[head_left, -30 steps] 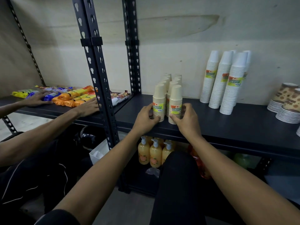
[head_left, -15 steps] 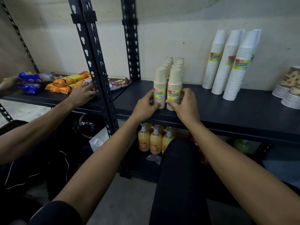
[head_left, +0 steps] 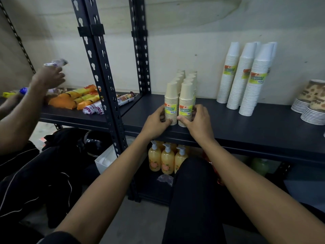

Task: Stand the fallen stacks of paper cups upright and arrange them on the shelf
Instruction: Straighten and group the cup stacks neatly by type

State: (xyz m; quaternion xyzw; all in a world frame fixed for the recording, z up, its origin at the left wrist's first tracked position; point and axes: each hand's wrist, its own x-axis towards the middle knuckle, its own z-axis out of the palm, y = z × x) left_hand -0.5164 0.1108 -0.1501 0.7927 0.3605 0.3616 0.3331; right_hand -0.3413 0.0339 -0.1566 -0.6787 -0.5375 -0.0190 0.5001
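Beige paper cup stacks [head_left: 185, 100] upright at black metal shelf [head_left: 246, 131] front; left hand [head_left: 155, 121], right hand [head_left: 198, 120] each grip one front stack.

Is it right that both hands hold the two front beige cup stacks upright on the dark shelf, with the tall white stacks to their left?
No. The head view shows the tall white stacks to the right of the beige cup stacks, not the left. The rest holds: the left hand and right hand hold the two front ones upright on the dark shelf.
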